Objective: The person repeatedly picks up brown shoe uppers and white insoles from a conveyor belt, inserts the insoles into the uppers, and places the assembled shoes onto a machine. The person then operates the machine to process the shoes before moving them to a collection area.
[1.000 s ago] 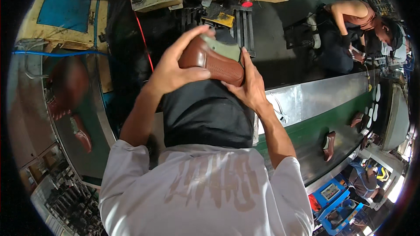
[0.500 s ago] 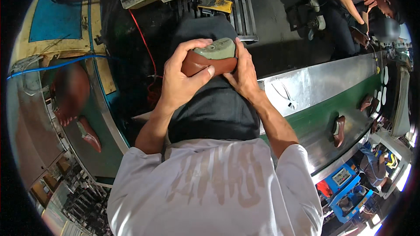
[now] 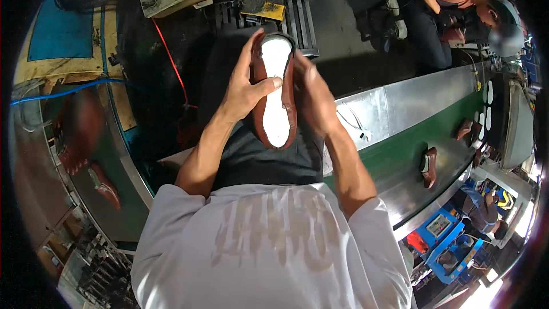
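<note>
The hands serve best if the left hand [image 3: 243,96] grips the brown shoe [image 3: 275,96] firmly by its side, thumb light on the white bottom [image 3: 277,121], while the right hand [image 3: 316,100] steadies it without denting it. The left clasps the shoe bottom-up above the lap [image 3: 246,163]; the right, blurred, is loosely spread just beside it, contact unclear.

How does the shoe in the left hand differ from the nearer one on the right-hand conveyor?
The held shoe shows its white underside; the conveyor shoe, mostly its brown side. The left hand grips the held shoe; the conveyor shoe lies on the green belt. Both are brown.
</note>
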The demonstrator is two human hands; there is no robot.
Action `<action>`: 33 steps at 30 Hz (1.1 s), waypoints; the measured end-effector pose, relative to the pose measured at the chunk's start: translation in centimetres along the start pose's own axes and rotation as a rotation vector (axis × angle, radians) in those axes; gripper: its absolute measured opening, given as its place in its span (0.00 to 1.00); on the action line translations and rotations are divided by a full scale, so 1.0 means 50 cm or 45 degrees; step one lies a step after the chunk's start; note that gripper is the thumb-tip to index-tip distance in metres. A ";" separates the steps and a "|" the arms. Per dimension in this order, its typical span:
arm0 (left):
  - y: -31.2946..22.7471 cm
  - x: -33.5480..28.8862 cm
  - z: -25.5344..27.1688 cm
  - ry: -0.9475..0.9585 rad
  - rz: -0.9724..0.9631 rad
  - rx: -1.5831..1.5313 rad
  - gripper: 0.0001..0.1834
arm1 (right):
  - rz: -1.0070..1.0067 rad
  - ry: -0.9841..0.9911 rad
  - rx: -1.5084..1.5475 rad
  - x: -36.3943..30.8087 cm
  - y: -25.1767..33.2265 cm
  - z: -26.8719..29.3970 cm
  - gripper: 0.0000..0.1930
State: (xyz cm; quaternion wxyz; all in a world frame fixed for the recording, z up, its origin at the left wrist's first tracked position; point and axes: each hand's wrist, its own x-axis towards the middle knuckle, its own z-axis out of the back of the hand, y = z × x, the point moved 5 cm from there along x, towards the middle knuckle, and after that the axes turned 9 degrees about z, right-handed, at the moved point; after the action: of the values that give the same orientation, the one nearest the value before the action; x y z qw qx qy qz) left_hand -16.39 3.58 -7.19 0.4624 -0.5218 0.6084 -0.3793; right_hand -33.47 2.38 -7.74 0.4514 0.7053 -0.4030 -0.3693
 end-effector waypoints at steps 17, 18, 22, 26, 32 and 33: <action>0.018 -0.004 0.125 -0.290 0.131 -0.785 0.39 | 0.604 0.552 -1.675 -0.043 0.046 -0.162 0.42; 0.012 -0.010 0.134 -0.254 0.090 -0.807 0.38 | 0.647 0.557 -1.626 -0.034 0.045 -0.168 0.41; 0.052 -0.043 0.171 -0.593 0.123 -0.569 0.43 | 0.731 0.654 -1.642 -0.012 0.018 -0.207 0.38; 0.038 -0.069 0.193 -0.683 0.416 0.041 0.48 | 0.705 0.660 -1.517 -0.003 0.004 -0.197 0.36; -0.093 0.099 0.301 -0.924 -0.045 0.224 0.38 | 0.601 0.424 -1.506 0.006 0.065 -0.128 0.34; -0.136 0.158 0.306 -0.842 -0.113 0.238 0.38 | 0.648 0.347 -1.540 0.010 0.086 -0.109 0.34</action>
State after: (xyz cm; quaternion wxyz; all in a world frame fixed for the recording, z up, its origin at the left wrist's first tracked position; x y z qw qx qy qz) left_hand 0.00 -5.03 -6.44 0.6634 -0.5978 0.3649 -0.2635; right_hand -29.44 2.61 -2.05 0.8871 0.2514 -0.2181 -0.3198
